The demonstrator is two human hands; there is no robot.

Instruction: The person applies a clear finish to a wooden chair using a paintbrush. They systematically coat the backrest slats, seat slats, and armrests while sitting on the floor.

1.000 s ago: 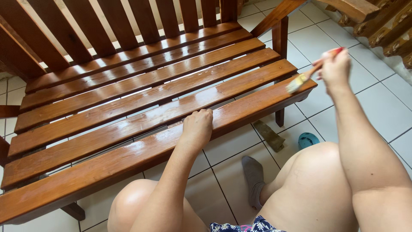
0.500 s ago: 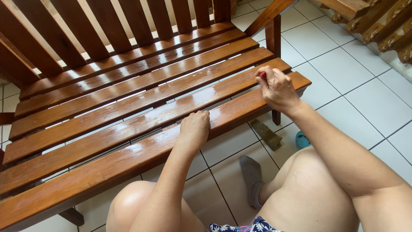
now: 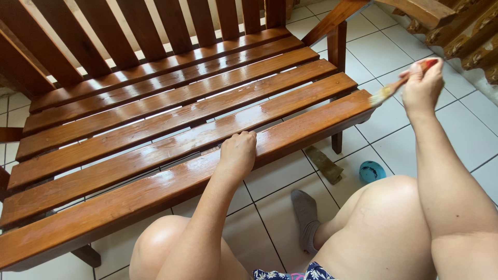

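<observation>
A brown slatted wooden bench (image 3: 155, 119) with a glossy wet seat fills the left and middle of the view. My left hand (image 3: 238, 154) rests closed over the front slat, knuckles up. My right hand (image 3: 423, 85) is past the bench's right end, above the floor tiles, gripping a paintbrush (image 3: 395, 86) with a red-tipped handle. The brush's pale bristles point left, just off the end of the front slat. My bare knees show below.
White floor tiles (image 3: 446, 124) lie around the bench. A flat brownish block (image 3: 324, 164) and a small blue round lid (image 3: 372, 171) lie on the floor under the bench's right end. My grey-socked foot (image 3: 305, 215) is beside them. Carved wooden furniture (image 3: 461, 31) stands top right.
My right hand has swept the brush rightward, from over the front slat's right part to off the bench's end. My left hand has stayed on the front slat.
</observation>
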